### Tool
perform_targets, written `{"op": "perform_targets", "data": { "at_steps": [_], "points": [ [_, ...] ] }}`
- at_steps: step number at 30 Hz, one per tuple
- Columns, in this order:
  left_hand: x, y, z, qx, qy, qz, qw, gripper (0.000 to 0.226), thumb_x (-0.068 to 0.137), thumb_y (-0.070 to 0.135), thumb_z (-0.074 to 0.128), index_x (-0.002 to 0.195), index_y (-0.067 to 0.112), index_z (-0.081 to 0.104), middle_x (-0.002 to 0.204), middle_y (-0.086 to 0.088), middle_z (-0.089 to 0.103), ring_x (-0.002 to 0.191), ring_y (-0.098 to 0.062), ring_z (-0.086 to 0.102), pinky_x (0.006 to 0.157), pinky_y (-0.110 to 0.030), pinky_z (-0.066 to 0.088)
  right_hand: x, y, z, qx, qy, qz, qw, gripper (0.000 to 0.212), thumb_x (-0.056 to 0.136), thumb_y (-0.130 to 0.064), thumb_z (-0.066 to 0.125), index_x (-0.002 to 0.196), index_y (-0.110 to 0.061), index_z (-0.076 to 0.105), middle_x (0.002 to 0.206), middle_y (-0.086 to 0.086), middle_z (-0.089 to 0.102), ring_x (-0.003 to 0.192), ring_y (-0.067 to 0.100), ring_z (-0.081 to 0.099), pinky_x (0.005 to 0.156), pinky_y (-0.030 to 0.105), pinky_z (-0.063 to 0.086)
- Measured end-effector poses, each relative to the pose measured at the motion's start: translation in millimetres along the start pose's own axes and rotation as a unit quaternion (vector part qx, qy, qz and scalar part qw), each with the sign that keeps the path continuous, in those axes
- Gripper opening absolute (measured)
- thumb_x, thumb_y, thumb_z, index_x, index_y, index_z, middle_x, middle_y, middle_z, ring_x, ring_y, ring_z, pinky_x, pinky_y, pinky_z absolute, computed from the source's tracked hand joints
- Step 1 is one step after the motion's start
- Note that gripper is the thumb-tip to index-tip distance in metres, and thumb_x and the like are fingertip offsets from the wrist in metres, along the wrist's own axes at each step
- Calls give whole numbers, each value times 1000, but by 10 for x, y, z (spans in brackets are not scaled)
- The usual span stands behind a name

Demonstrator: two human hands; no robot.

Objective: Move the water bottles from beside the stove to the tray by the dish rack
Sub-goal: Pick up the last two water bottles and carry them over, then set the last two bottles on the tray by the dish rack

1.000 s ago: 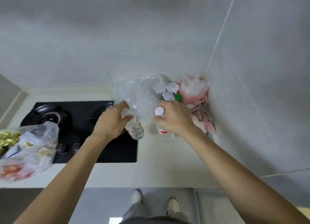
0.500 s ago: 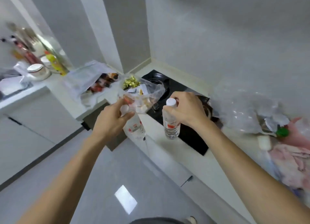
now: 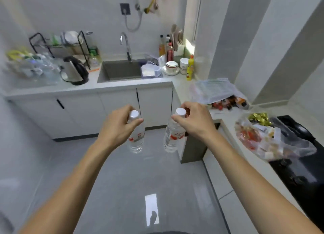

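Each of my hands holds a clear water bottle by its neck, hanging in the air over the grey floor. My left hand [image 3: 119, 124] grips one water bottle [image 3: 136, 139] with a white cap and red label. My right hand [image 3: 193, 119] grips the second water bottle [image 3: 172, 137] of the same kind. The black dish rack [image 3: 59, 44] stands on the far counter at the upper left. Left of it lies a blurred clear tray [image 3: 35, 79] holding several clear bottles. The black stove [image 3: 301, 160] sits on the right counter.
A steel kettle [image 3: 74, 70] stands between the tray and the sink [image 3: 121, 69]. Condiment bottles and bowls [image 3: 172, 67] crowd the corner. Plastic bags of food [image 3: 273, 140] lie on the right counter beside the stove. White cabinets line the floor's far and right sides.
The view has swung left from the stove corner to the sink counter. Both bottles have been lifted off the counter and carried out over the floor, each still held in its hand.
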State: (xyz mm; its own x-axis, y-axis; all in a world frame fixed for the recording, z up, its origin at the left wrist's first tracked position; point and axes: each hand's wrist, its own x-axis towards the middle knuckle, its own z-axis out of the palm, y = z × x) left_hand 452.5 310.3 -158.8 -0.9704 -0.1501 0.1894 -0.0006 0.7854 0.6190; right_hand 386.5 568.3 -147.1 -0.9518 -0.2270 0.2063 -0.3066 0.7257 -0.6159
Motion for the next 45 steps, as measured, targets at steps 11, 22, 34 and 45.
{"op": "perform_targets", "data": {
  "at_steps": [11,22,34,45],
  "points": [
    [499,-2026,-1308,103,105,-186,972,28,93,54,68,91,28,59,82,12,64,76,-13,59,61,-33,41,1740,-1678,2192,56,-123,-141,981,27,81,-47,75,79,-20,71,72,-6,68,70,14,62,57,29,46],
    [1749,-3504,-2362,91,199,-340,915,25,90,50,74,90,31,58,74,10,62,71,-12,59,59,-30,38,3796,-3280,3941,63,-228,-264,935,23,76,-45,72,77,-23,65,67,-5,63,70,22,61,61,34,50],
    [3060,-5568,-3524,71,269,-351,894,27,88,52,76,89,28,63,72,10,61,71,-13,59,62,-31,39,5476,-4900,5683,84,-237,-322,913,30,82,-49,78,75,-23,65,64,-7,60,66,20,60,58,34,45],
    [4770,-7287,-4870,75,234,-312,918,35,86,55,78,100,28,61,85,8,67,81,-22,63,67,-34,45,7007,-6268,7045,82,-184,-313,928,36,81,-49,77,77,-15,66,63,2,63,61,24,60,57,43,52]
  ]
}}
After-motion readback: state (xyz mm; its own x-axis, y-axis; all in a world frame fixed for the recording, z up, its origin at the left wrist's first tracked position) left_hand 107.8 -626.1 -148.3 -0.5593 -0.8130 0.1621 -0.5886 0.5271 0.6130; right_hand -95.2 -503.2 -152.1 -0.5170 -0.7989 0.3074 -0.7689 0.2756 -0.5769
